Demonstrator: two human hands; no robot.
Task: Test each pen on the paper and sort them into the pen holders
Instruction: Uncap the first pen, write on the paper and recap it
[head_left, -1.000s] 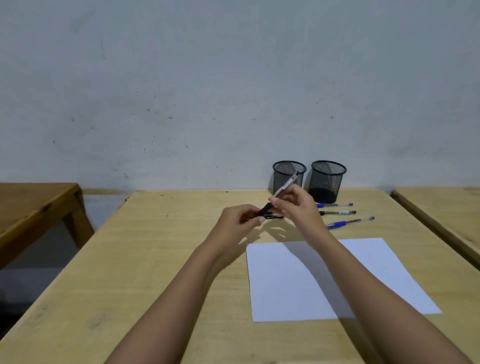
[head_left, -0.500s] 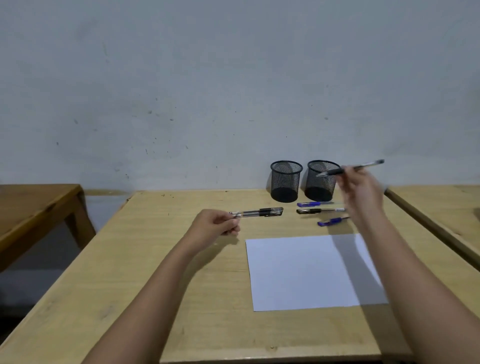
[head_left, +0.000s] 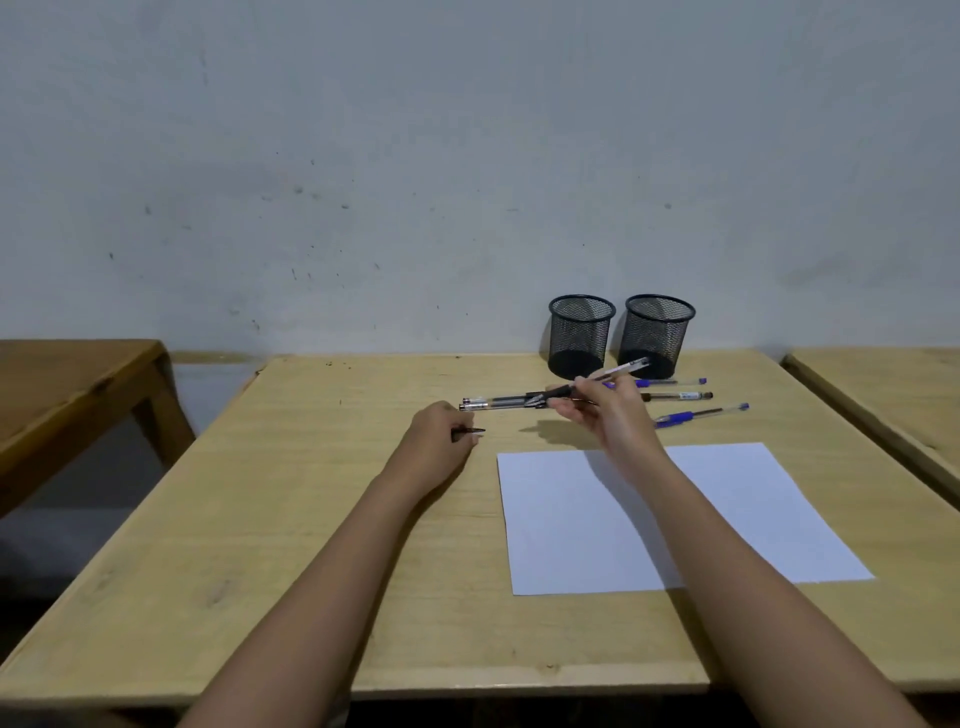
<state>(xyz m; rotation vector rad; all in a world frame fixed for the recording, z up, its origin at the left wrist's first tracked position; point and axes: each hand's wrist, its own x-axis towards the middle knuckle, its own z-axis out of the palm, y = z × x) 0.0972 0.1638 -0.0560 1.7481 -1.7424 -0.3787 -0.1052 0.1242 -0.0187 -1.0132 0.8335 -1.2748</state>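
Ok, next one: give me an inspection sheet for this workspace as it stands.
Surface: wooden table, unmarked paper sheet.
Job's things: left holder, right holder, no pens sticking out; three pens beside them; fourth pen lying by the left hand.
Clutter: nothing seen.
Hands: right hand grips a raised pen; left hand pinches a small dark piece, maybe a cap.
Cables: nothing seen.
Surroundings: grey wall, left side table, right side table.

The table (head_left: 311, 519) is pale, matt wood with faint grain, the sheet of paper (head_left: 727, 509) smooth and matt, the pen holders (head_left: 581, 332) black metal mesh, the pens (head_left: 501, 402) glossy clear plastic, the wall (head_left: 415, 156) rough, speckled plaster.
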